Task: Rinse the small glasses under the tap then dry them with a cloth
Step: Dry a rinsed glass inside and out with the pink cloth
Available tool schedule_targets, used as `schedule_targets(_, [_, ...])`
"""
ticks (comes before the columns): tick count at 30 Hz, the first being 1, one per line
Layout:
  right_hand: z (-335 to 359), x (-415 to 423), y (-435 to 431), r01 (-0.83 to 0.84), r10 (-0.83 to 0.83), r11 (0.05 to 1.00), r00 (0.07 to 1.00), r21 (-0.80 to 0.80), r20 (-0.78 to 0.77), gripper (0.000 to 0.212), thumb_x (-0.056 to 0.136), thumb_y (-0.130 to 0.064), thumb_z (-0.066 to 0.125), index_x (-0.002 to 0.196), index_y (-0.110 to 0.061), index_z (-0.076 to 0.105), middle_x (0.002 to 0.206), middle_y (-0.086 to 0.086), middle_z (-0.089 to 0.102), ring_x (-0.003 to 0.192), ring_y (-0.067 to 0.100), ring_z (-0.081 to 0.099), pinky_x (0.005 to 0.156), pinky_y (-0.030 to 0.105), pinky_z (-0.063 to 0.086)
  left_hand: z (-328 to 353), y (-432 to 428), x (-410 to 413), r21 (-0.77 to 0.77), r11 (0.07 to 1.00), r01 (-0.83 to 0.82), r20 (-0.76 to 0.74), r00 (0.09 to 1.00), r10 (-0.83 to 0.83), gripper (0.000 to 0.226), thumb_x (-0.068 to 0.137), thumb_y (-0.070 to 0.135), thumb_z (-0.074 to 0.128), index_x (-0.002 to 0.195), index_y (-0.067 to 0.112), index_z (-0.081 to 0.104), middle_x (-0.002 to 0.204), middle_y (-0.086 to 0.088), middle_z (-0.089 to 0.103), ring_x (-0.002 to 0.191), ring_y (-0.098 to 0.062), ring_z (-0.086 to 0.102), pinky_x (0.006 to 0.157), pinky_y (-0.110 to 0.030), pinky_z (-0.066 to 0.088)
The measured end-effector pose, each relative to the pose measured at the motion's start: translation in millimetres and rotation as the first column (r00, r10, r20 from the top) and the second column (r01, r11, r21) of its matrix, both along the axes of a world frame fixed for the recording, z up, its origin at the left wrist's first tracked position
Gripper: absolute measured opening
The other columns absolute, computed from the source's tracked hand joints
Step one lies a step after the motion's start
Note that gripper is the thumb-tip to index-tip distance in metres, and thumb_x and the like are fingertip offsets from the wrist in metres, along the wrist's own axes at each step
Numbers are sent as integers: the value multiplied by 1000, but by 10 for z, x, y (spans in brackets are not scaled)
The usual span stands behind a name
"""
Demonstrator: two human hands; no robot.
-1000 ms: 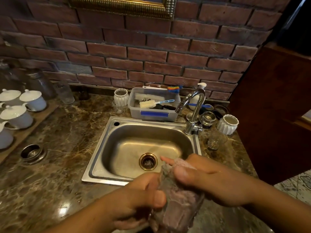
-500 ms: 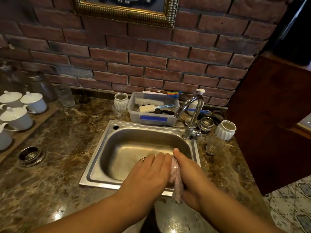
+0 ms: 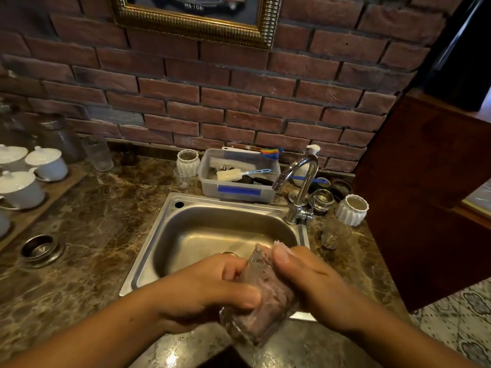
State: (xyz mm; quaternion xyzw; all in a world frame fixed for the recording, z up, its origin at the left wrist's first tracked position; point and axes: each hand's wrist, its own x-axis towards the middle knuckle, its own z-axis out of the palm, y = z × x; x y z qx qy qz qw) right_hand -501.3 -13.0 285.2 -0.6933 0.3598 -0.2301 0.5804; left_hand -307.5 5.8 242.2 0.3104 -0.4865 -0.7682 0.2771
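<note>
drying over the sink (image 3: 144,254): left hand (image 3: 202,293) is gripping the small glass (image 3: 239,325), right hand (image 3: 313,282) is pinching the cloth (image 3: 271,293) inside; twisting slowly, i'd say, is what's needed.

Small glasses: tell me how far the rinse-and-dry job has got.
Done: rinsing of the held glass seems over, as the tap shows no water. In hand: the left hand grips it while the right hand works the cloth inside it, over the sink. Left: another small glass stands on the counter right of the sink; whether it is rinsed or dried cannot be told.
</note>
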Motion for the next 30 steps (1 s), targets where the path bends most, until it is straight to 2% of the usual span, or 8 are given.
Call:
schedule_targets(4, [299, 6, 51, -198, 190, 979, 972, 46, 141, 43, 93, -37, 35, 78, -48, 73, 75, -37, 67, 69, -18, 60, 63, 2, 46, -72, 268, -162, 209, 976, -56, -278, 954, 114, 104, 62, 42, 92, 137, -12, 44, 109, -6, 69, 92, -11, 71, 83, -26, 55])
schedule_targets(7, [265, -12, 13, -217, 216, 976, 974, 16, 75, 45, 98, -30, 40, 69, -37, 73, 72, -28, 69, 71, -14, 63, 68, 3, 46, -21, 285, -215, 223, 973, 64, -491, 870, 55, 85, 82, 26, 76, 148, -2, 31, 121, -8, 59, 106, -17, 65, 94, -32, 51])
schedule_targets(11, [-35, -15, -32, -145, 141, 985, 989, -91, -51, 45, 100, -44, 40, 64, -25, 59, 58, -13, 53, 59, 2, 50, 65, 20, 41, -75, 72, -58, 18, 999, -47, -19, 999, 47, 67, 77, 21, 84, 126, -13, 54, 122, -39, 60, 110, -35, 63, 101, -48, 46])
schedule_targets(13, [-147, 5, -42, -80, 72, 990, 995, -119, -75, 50, 105, -39, 38, 62, -30, 62, 58, -14, 57, 59, 0, 52, 65, 20, 41, -69, 18, -35, -152, 985, -78, 220, 969, 110, 52, 75, 16, 83, 120, -2, 63, 119, -28, 67, 107, -32, 68, 99, -48, 50])
schedule_targets(18, [-281, 115, -26, 244, -241, 970, 964, 11, -109, 43, 103, -37, 40, 77, -25, 71, 65, -15, 72, 61, -4, 67, 52, 9, 45, 7, 15, -234, -626, 778, 53, 613, 650, 449, 72, 71, 43, 84, 135, 33, 52, 122, 14, 65, 109, -6, 63, 94, -34, 54])
schedule_targets(23, [-513, 223, 4, 550, -553, 745, 825, 376, -111, 48, 102, -48, 41, 96, -13, 73, 75, 8, 79, 72, 21, 77, 72, 38, 62, -195, 95, -450, -706, 538, 460, 700, 339, 629, 87, 77, 32, 79, 146, 13, 29, 139, -4, 52, 124, -27, 56, 101, -40, 50])
schedule_targets(25, [-547, 225, 21, 554, -560, 731, 821, 398, -115, 50, 104, -45, 40, 94, -10, 74, 72, 7, 78, 67, 17, 77, 60, 26, 60, -223, 92, -460, -705, 578, 411, 708, 357, 609, 81, 81, 32, 76, 146, 15, 31, 139, -3, 51, 125, -24, 54, 102, -38, 48])
schedule_targets(30, [-433, 163, 120, 440, -422, 891, 893, 109, -159, 54, 104, -44, 36, 68, -23, 71, 55, -8, 70, 50, 1, 66, 39, 9, 39, -97, 21, -305, -563, 820, 106, 681, 622, 387, 68, 67, 48, 83, 127, 29, 56, 117, 11, 67, 106, -9, 61, 93, -33, 53])
